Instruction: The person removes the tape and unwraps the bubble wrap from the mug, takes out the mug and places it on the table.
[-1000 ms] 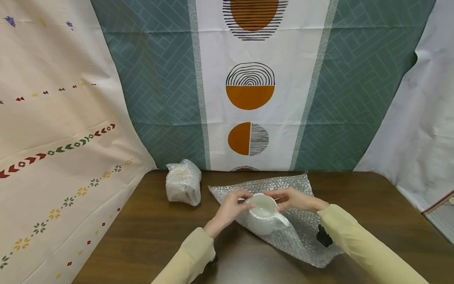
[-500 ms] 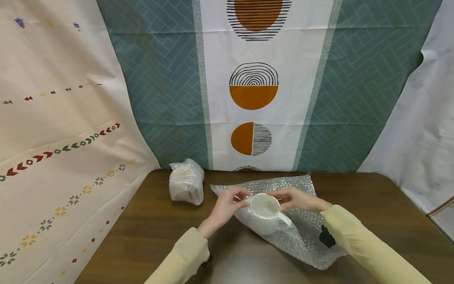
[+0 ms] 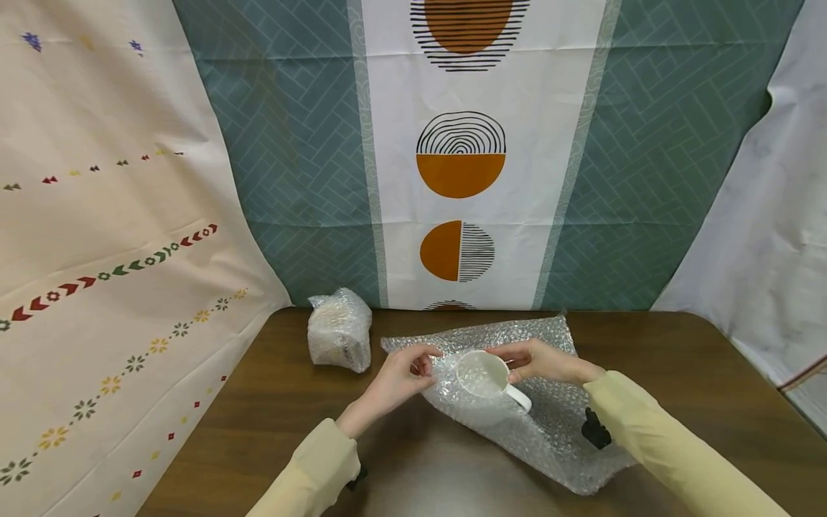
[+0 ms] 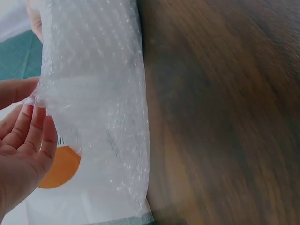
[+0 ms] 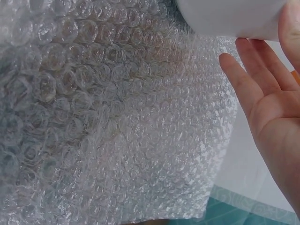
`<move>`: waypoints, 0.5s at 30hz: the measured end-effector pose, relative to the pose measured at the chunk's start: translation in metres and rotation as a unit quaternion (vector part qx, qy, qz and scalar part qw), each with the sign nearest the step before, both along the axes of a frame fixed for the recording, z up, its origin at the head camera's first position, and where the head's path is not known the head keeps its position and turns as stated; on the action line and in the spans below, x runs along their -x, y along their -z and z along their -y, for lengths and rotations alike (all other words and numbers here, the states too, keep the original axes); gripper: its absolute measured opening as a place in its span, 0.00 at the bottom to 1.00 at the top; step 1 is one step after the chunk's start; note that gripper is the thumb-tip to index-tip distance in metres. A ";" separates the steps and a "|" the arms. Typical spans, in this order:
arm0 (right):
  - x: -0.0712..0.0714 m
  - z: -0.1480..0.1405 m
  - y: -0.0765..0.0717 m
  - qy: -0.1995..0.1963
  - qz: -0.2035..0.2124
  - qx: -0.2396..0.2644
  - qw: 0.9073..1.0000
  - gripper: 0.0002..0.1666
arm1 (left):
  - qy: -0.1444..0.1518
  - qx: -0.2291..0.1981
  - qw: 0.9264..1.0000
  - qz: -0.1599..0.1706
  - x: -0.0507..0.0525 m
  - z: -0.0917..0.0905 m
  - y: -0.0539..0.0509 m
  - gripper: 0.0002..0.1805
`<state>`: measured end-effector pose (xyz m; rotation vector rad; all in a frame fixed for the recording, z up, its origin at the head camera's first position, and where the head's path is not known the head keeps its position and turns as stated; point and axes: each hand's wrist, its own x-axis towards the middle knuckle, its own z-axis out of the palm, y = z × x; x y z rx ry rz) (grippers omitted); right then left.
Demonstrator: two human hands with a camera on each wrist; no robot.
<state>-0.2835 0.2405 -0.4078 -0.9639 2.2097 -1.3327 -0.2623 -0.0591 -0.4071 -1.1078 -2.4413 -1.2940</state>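
Observation:
A white mug [image 3: 481, 376] stands on a sheet of bubble wrap [image 3: 561, 413], part of which is drawn up around its near and left sides. The mug's handle [image 3: 519, 398] points toward the near right. My left hand [image 3: 395, 380] pinches an edge of the wrap beside the mug; in the left wrist view, thumb and fingertips meet on the bubble wrap [image 4: 101, 98]. With thumb and fingers, my right hand [image 3: 543, 361] holds the mug by its right side near the rim. The right wrist view shows fingertips against the mug [image 5: 229, 18].
A bundle in bubble wrap [image 3: 339, 330] sits at the back left of the brown wooden table [image 3: 271, 431]. Patterned cloths [image 3: 310, 158] hang behind the table and at its sides.
My left hand has moved left from the mug's rim, pulling the wrap's edge outward. The mug handle now shows uncovered. My right hand stays at the mug.

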 end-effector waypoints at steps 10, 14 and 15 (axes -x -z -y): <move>-0.002 0.000 0.001 0.015 0.006 -0.003 1.000 0.32 | 0.026 0.036 0.998 0.051 -0.006 0.022 0.001 0.19; -0.001 -0.001 0.002 0.011 0.000 0.001 1.000 0.32 | 0.044 0.059 0.994 0.075 -0.007 0.031 0.004 0.18; -0.001 -0.002 0.002 0.010 -0.002 0.004 1.000 0.32 | 0.048 0.065 0.994 0.079 -0.007 0.033 0.004 0.17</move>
